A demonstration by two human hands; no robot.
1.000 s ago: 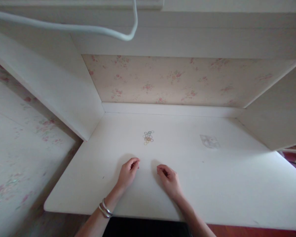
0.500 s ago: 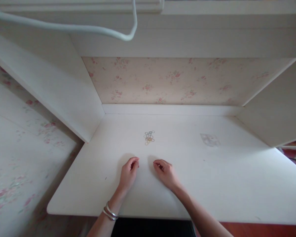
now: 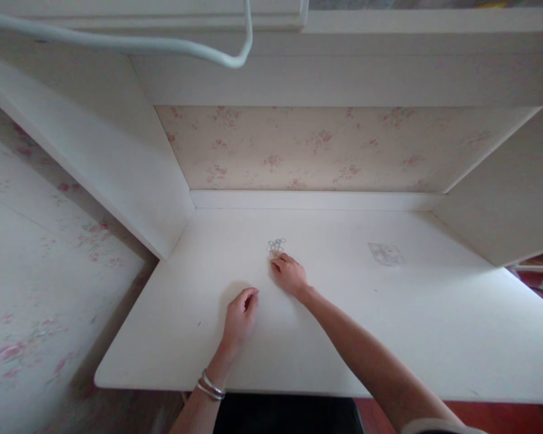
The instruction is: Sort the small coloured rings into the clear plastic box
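A small cluster of thin rings (image 3: 277,242), silvery at the back and more golden at the near side, lies on the white desk (image 3: 335,337). My right hand (image 3: 289,274) is at the near edge of this cluster, fingers bent and fingertips down among the closest rings. The hand covers part of them, and whatever is between its fingertips is hidden. Lower and to the left, my left hand (image 3: 241,313) rests on the desk with its fingers loosely curled together and nothing visible in them. Silvery bangles (image 3: 211,386) circle the left wrist.
A flat clear plastic bag (image 3: 386,254) lies to the right of the rings. Upright white panels (image 3: 95,138) border the desk on both sides, and a shelf (image 3: 344,78) overhangs the back. A white cable (image 3: 163,47) hangs at upper left.
My right hand has moved forward and slightly left, from beside my left hand to the rings. My left hand stays in place. The view has shifted slightly.
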